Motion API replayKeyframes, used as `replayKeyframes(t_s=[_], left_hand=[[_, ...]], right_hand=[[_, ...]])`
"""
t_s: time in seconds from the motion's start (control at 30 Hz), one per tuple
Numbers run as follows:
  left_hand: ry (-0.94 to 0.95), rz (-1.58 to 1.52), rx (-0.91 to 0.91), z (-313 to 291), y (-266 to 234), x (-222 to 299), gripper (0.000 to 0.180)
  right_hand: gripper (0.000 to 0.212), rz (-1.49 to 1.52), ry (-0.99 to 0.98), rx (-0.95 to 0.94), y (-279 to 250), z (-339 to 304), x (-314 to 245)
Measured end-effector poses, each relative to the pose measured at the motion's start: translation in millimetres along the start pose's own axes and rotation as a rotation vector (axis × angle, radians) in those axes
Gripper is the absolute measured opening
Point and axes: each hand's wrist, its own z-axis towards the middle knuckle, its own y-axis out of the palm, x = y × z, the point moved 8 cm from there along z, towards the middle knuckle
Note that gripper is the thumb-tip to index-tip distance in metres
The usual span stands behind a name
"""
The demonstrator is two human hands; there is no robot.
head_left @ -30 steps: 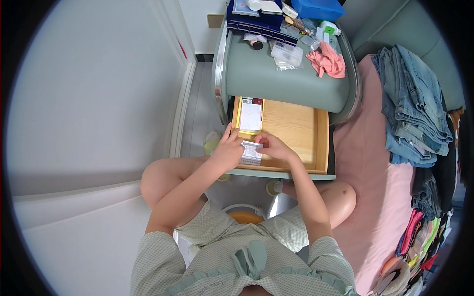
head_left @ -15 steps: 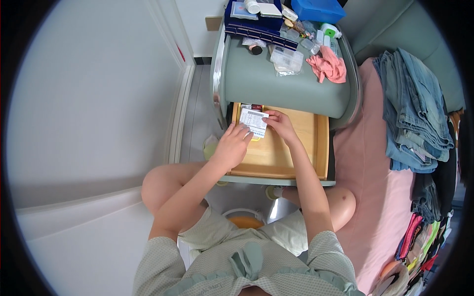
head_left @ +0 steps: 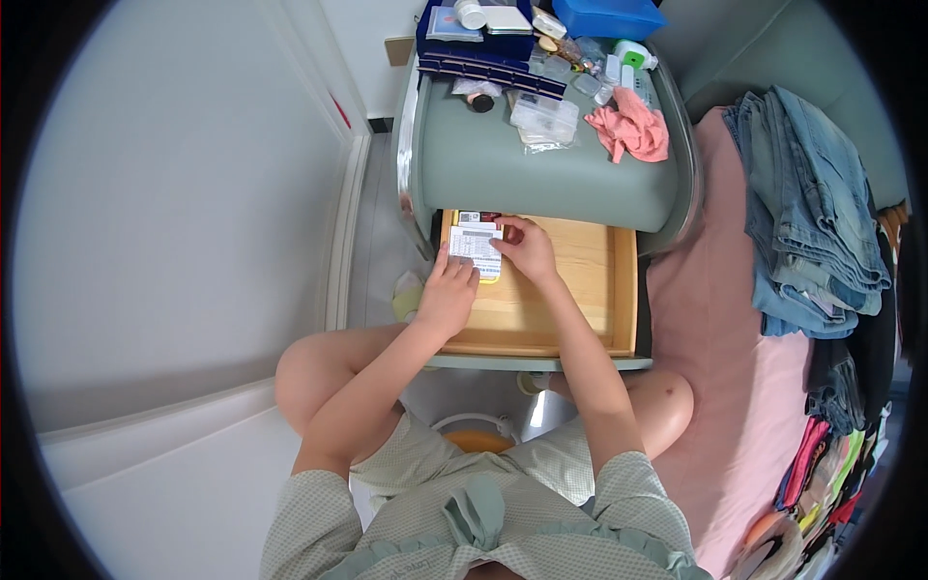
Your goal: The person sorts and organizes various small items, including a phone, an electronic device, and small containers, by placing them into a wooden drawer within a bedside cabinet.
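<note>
A grey-green nightstand (head_left: 541,184) stands on grey floor (head_left: 378,227) beside a pink-covered bed (head_left: 715,290).

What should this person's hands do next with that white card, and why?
Probably ease the white card down flat into the yellow-rimmed box: it lies over that box in the drawer, with the left hand and right hand both at it.

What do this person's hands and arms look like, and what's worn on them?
The left hand and right hand are ungloved, and no watch or bracelet shows. The left sleeve and right sleeve are short, loose and pale green with a fine check pattern, leaving the forearms uncovered.
</note>
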Motion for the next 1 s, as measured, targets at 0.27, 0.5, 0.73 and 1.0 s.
replayKeyframes(t_s=[0.27,0.5,0.73,1.0], left_hand=[[-0.080,-0.277,0.161,15,-44,-7,0.035],[-0.176,-0.523,0.198,41,-108,11,0.025],[-0.125,-0.545,0.440,129,-151,35,0.023],[-0.154,-0.514,0.605,213,-148,42,0.043]], right_hand=[[0.024,0.107,-0.026,-0.037,-28,-29,-41],[0.018,0.115,-0.084,0.077,-111,-38,-94],[0.018,-0.053,-0.202,0.507,-212,-18,-107],[0.022,-0.318,-0.345,0.707,-268,12,-102]])
